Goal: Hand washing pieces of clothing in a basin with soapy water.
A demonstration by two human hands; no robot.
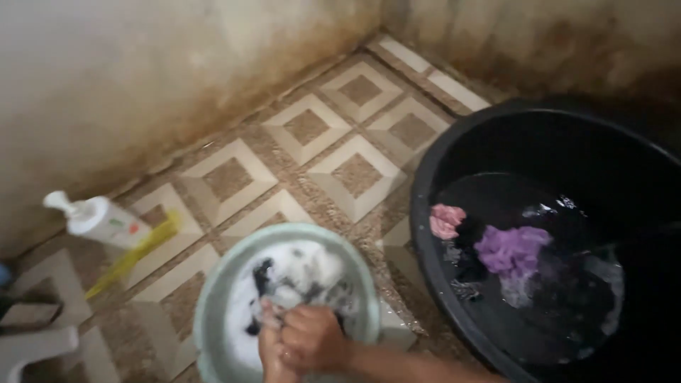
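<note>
Low over a patterned tile floor (333, 152), two hands meet inside one pale green basin (213, 298) full of white suds. Both the left hand (269, 351) and the right hand (312, 339) are clenched on one dark wet garment (264, 276). One large black tub (454, 142) stands just right, holding water, one pink cloth (445, 220) and one purple cloth (512, 250). One white pump bottle (99, 220) and one yellow brush (135, 257) lie left, near stained walls (142, 71).
</note>
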